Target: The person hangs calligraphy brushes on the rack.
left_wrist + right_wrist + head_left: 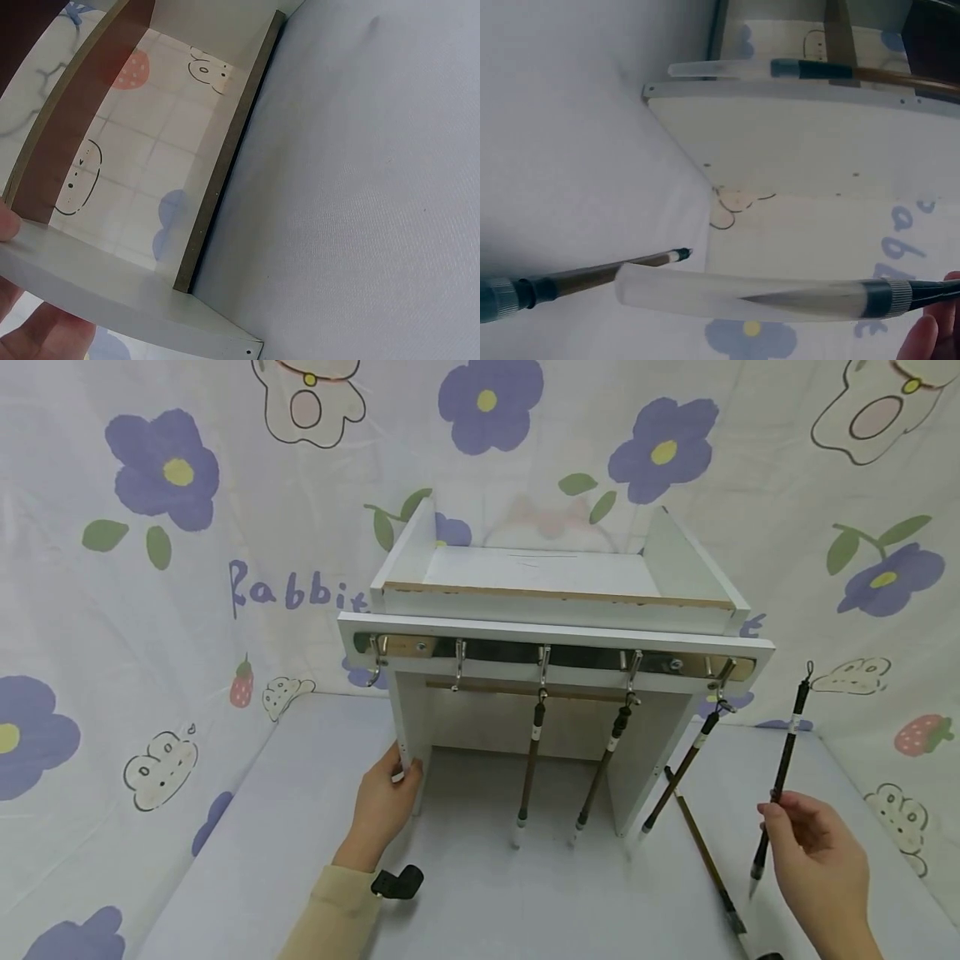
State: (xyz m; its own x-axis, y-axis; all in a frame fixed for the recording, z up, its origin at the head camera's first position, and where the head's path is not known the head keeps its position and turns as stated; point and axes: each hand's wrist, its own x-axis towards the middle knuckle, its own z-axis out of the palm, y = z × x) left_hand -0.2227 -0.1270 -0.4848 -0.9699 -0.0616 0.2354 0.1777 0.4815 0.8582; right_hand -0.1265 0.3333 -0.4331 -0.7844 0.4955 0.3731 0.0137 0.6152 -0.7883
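Note:
My left hand [382, 806] grips the left side panel of a white shelf [555, 625], its thumb on the panel in the left wrist view. My right hand [821, 856] pinches a dark calligraphy brush [789, 739] by its handle. That brush stands nearly upright, hanging loop at the top, to the right of the shelf. In the right wrist view a clear cap [742, 294] covers its bristles. Three more brushes hang by their loops from the shelf's hooks: one at the middle hook [530, 764], one beside it [602, 768], and one at the right end [682, 768].
The two left hooks [459, 664] of the metal rail hold nothing. Another brush [705, 852] lies on the white-covered table [480, 893] right of the shelf. Behind stands a flower-printed cloth [172, 627]. A black band device [397, 882] sits on my left wrist.

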